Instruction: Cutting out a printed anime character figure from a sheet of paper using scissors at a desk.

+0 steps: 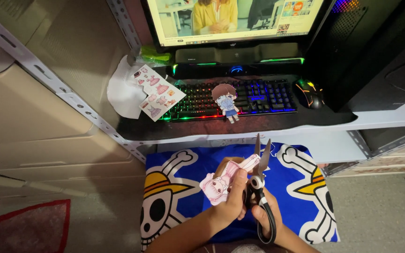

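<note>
My left hand (230,199) grips a pink paper doll cut-out (221,182) over a blue cushion (287,185) printed with skulls. My right hand (264,216) holds black-handled scissors (260,180), whose blades are spread apart and pointing up at the doll's top edge. A second paper doll (226,101) with brown hair and blue clothes lies on the lit keyboard (263,96). A sheet of paper doll clothes (156,92) lies at the keyboard's left end.
A monitor (233,18) stands behind the keyboard, a lit mouse (309,92) to its right, a dark computer case (376,51) at the far right. White paper (120,91) lies under the sheet. A metal shelf rail (62,89) runs along the left. A red mat (29,227) lies on the floor.
</note>
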